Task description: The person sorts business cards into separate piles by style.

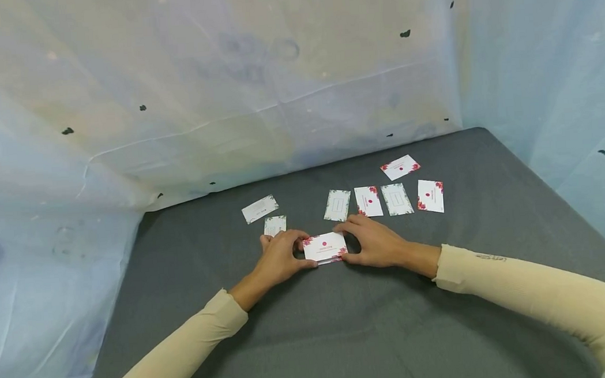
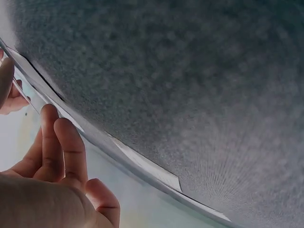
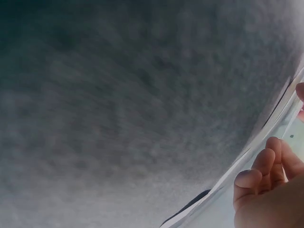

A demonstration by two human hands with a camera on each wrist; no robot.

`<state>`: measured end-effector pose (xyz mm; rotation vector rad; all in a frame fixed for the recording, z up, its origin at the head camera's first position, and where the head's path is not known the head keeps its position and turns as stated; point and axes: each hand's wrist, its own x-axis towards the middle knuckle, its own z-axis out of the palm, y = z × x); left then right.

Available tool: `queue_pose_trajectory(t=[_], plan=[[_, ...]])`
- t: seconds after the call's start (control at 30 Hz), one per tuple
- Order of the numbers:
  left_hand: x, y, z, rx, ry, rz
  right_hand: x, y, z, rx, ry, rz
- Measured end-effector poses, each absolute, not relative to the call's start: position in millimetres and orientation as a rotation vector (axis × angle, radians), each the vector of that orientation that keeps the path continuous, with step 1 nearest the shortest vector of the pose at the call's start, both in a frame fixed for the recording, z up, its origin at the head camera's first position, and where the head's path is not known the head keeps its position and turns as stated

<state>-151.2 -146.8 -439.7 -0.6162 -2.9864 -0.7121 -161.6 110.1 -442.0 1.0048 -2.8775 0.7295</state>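
Between both hands, in the head view, is a white card with red flowers at its corners [image 1: 325,246]. Another card edge [image 1: 330,261] peeks out under its near side. My left hand [image 1: 283,257] pinches the left end between thumb and fingers; my right hand [image 1: 374,243] grips the right end the same way. Just beyond the left fingers lies a green-leaf card [image 1: 275,223], its near part hidden by the hand. The left wrist view shows the left fingers [image 2: 71,147] with the thin card edge at far left. In the right wrist view the right fingers [image 3: 266,164] are bent.
A tilted card [image 1: 260,209] lies at the back left. Right of centre a row holds green-leaf cards [image 1: 337,205] [image 1: 397,199] and red-flower cards [image 1: 368,200] [image 1: 430,196], with another red-flower card [image 1: 400,167] behind. A pale curtain [image 1: 274,69] borders the dark grey cloth surface [image 1: 343,337].
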Motion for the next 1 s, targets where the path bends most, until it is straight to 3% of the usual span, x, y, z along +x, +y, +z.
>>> queue_pose_trajectory(t=[0.5,1.0], plan=[[-142.2,-151.6,-445.4,-0.672,-3.032,-0.638,-156.8,107.7,-448.8,1.046,-2.896,0.718],[-154.7,-148.4,-446.3,-0.744,-3.037,-0.709,-162.0,112.6,-443.3,1.045,-2.942,0.737]])
